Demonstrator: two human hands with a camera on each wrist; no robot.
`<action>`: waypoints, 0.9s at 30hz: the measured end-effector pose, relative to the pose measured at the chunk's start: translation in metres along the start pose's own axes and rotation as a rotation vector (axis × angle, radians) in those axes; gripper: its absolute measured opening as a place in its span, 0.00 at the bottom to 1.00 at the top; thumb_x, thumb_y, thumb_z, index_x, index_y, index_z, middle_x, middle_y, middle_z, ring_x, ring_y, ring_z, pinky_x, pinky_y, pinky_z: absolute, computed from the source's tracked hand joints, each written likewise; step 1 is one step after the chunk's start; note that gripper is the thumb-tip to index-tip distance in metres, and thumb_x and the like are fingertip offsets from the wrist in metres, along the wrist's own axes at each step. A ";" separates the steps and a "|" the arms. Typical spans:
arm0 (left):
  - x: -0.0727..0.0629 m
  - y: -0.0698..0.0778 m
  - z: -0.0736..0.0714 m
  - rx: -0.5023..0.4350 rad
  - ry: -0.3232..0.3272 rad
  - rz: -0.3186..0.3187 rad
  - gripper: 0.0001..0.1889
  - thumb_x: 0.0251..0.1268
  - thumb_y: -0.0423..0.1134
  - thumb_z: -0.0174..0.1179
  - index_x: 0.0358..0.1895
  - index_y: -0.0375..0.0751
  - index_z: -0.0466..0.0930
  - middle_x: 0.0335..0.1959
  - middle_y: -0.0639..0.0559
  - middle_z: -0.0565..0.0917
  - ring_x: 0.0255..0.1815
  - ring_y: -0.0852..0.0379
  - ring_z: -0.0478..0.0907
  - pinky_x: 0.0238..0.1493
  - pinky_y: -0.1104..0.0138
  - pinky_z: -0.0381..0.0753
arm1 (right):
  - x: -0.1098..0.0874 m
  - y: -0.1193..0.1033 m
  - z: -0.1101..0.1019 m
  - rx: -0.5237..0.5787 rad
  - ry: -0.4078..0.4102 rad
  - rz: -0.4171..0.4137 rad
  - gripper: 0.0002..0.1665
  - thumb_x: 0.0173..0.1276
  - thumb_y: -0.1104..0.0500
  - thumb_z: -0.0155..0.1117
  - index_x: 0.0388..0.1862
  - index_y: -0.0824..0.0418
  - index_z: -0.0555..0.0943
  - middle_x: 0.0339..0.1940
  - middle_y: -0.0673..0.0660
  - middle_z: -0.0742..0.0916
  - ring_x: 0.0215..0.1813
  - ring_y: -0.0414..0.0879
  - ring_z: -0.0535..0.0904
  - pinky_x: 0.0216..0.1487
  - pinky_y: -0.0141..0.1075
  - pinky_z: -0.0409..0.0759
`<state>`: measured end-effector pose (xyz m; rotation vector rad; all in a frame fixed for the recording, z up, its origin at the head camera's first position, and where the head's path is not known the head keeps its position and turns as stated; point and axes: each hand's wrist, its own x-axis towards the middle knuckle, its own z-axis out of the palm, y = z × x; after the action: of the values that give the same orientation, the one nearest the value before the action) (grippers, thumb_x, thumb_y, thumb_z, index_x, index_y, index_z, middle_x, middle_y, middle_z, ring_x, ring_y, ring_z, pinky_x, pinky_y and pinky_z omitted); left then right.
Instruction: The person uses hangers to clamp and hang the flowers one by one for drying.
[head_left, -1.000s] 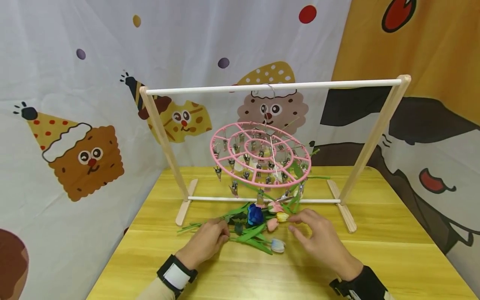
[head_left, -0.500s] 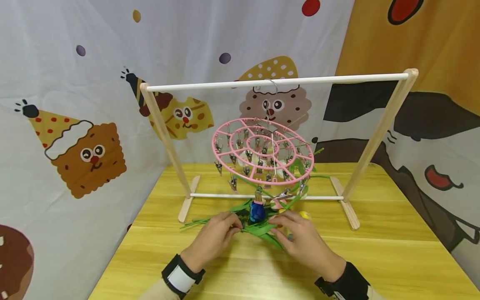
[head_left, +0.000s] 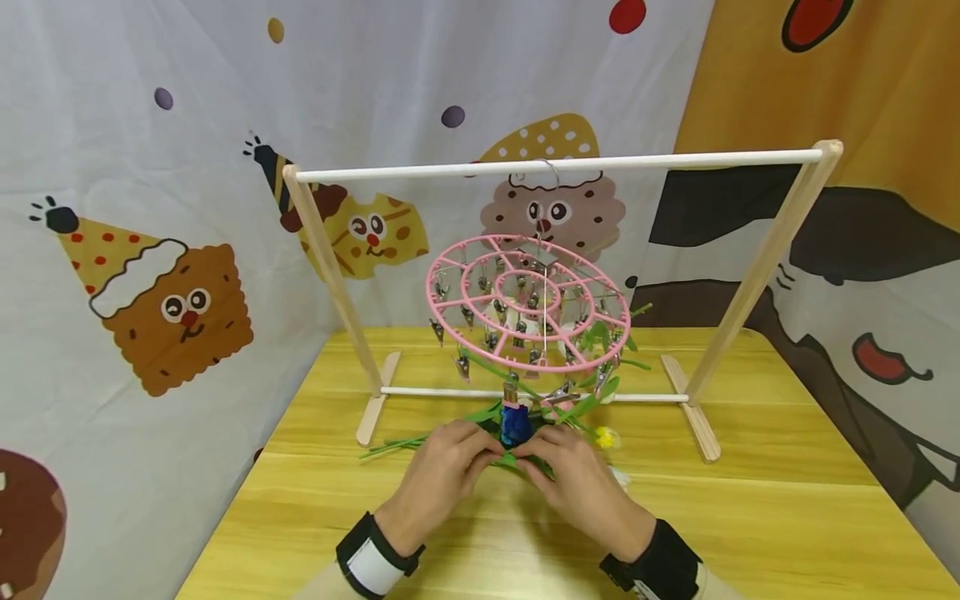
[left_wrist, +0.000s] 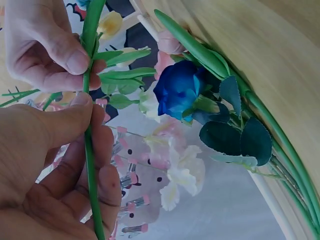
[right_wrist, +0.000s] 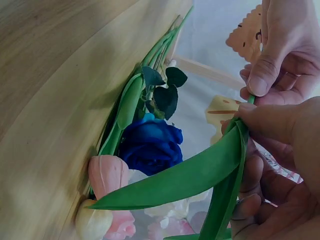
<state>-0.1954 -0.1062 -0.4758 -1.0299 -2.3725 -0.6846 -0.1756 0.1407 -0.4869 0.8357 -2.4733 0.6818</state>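
My left hand point(head_left: 446, 467) and right hand point(head_left: 573, 471) meet low over the table, thumb tips almost touching. Both pinch the green stem point(left_wrist: 89, 175) of an artificial tulip. The right hand grips it where long green leaves point(right_wrist: 175, 185) spread out; the left holds it just beside. A pale bloom point(head_left: 621, 477) shows past the right hand, partly hidden. Just beyond the fingers is a blue rose point(head_left: 515, 425) with dark leaves. Pink tulips point(right_wrist: 107, 175) and a yellow tulip point(head_left: 607, 437) lie near it, stems pointing left.
A pink round clip hanger point(head_left: 628, 321) hangs low from the white bar point(head_left: 420, 172) of a wooden rack, right behind the hands. Its many metal clips dangle. Several pale flowers point(left_wrist: 182, 172) and green stems are beneath it. A printed curtain point(head_left: 360, 75) backs the table.
The right hand has moved left from beside the yellow tulip to the left hand and now pinches the stem. The left hand has shifted slightly right. The pale bloom has moved right.
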 end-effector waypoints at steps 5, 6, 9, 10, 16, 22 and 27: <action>0.001 -0.003 -0.003 0.055 0.046 0.033 0.08 0.70 0.41 0.86 0.46 0.55 0.96 0.43 0.61 0.95 0.44 0.62 0.91 0.44 0.68 0.85 | 0.002 0.001 0.000 0.003 0.001 0.008 0.09 0.73 0.63 0.88 0.47 0.51 0.96 0.42 0.47 0.93 0.43 0.42 0.88 0.43 0.35 0.88; 0.001 -0.004 -0.005 0.074 0.069 0.040 0.10 0.68 0.42 0.87 0.47 0.55 0.95 0.43 0.61 0.95 0.45 0.61 0.91 0.45 0.66 0.84 | 0.002 0.001 0.000 0.007 -0.002 0.012 0.09 0.73 0.63 0.87 0.47 0.51 0.96 0.42 0.47 0.93 0.43 0.42 0.88 0.43 0.34 0.88; 0.000 -0.012 -0.011 0.106 0.161 0.023 0.17 0.62 0.46 0.91 0.49 0.54 0.95 0.46 0.60 0.95 0.49 0.57 0.91 0.49 0.60 0.84 | 0.003 0.001 -0.002 0.025 -0.010 0.030 0.09 0.75 0.63 0.86 0.48 0.51 0.95 0.43 0.48 0.94 0.43 0.42 0.89 0.42 0.34 0.88; 0.000 -0.014 -0.014 0.091 0.192 0.003 0.19 0.60 0.46 0.92 0.51 0.53 0.94 0.47 0.58 0.95 0.51 0.56 0.91 0.51 0.57 0.85 | 0.003 0.001 -0.003 0.034 -0.009 0.041 0.10 0.75 0.63 0.86 0.48 0.51 0.94 0.43 0.48 0.94 0.42 0.42 0.89 0.41 0.33 0.87; -0.003 -0.026 -0.027 -0.304 0.262 -0.250 0.32 0.62 0.39 0.91 0.69 0.50 0.89 0.57 0.49 0.95 0.55 0.49 0.94 0.57 0.53 0.96 | 0.004 -0.001 -0.009 0.121 0.001 0.143 0.11 0.76 0.65 0.83 0.48 0.50 0.93 0.42 0.49 0.93 0.38 0.34 0.83 0.36 0.29 0.80; -0.005 -0.023 -0.019 -0.815 0.185 -0.374 0.22 0.75 0.30 0.80 0.68 0.43 0.89 0.57 0.34 0.95 0.52 0.53 0.98 0.51 0.58 1.00 | 0.007 -0.004 -0.009 0.184 0.019 0.189 0.11 0.75 0.66 0.84 0.48 0.50 0.95 0.36 0.44 0.89 0.33 0.27 0.73 0.33 0.28 0.75; -0.002 -0.015 -0.012 -0.917 0.192 -0.328 0.11 0.81 0.28 0.75 0.59 0.37 0.92 0.53 0.31 0.96 0.51 0.57 0.98 0.50 0.58 1.00 | 0.009 -0.007 -0.006 0.224 0.041 0.174 0.11 0.75 0.66 0.85 0.48 0.51 0.95 0.32 0.42 0.86 0.30 0.26 0.70 0.30 0.27 0.73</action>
<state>-0.2031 -0.1237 -0.4714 -0.8145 -2.0562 -2.0031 -0.1756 0.1353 -0.4751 0.6805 -2.4829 1.0426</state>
